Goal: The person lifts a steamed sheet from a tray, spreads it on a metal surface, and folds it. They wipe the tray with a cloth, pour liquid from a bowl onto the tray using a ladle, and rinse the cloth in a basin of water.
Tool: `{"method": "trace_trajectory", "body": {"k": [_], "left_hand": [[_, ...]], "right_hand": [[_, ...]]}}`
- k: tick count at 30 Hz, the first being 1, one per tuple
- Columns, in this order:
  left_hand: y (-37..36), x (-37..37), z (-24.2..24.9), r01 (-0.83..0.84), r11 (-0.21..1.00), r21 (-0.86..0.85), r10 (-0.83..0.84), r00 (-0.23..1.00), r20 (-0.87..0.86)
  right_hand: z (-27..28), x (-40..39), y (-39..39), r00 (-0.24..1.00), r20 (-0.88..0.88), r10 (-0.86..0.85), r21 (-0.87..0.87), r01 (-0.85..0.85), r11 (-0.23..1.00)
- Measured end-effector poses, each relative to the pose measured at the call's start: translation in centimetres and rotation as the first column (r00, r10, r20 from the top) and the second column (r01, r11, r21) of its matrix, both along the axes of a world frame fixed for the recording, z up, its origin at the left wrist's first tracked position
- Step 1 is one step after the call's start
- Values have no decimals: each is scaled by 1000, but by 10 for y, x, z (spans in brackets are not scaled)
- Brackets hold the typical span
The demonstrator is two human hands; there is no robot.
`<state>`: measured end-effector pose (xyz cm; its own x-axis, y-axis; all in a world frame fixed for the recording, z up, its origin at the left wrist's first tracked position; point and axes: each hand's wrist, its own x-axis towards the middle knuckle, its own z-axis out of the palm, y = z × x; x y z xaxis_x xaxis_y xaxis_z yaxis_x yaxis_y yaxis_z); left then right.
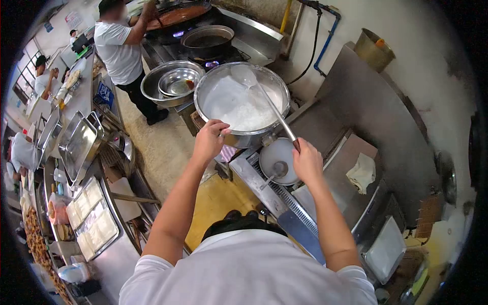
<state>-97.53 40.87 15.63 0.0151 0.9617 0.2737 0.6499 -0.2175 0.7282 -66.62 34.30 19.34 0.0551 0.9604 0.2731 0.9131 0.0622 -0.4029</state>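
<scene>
My right hand point(308, 161) is closed round the dark handle of a long ladle point(274, 109), whose bowl rests at the far side of a large metal pot point(284, 96). White contents point(229, 104) fill the lower part of this pot. At its near left rim is my left hand point(211, 137), with fingers bent together; whether they grip the rim or something small I cannot make out. Below the pot, a round pan point(287, 152) holds a smaller ladle point(278, 170).
Nested metal bowls point(175, 84) stand left of the pot. Beyond are a dark pan point(208, 39) and a wide pan of reddish food point(178, 16) over flames. A co-worker point(118, 43) stands there. A cloth point(362, 174) lies on the right; trays point(92, 218) on the left.
</scene>
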Motion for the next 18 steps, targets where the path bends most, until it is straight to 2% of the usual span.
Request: {"method": "trace_trajectory", "body": {"k": [3,6,9,12,18], "left_hand": [[0,-2,-4,-2,1000,24,2,1000,0],[0,-4,-4,3,999,39,-4,1000,14],[3,-8,-8,21,998,67,-22,1000,21],[2,-9,-11,9,997,75,-11,1000,22],[3,-10,-14,30,993,112,-40,996,83]], "right_hand": [[24,-18,17,987,163,13,-86,1,996],[32,-35,35,970,241,30,-124,0,992],[29,-43,44,927,342,155,-94,-131,987],[43,-52,40,871,448,203,-222,-112,969],[98,-61,5,791,512,335,-348,-166,923]]}}
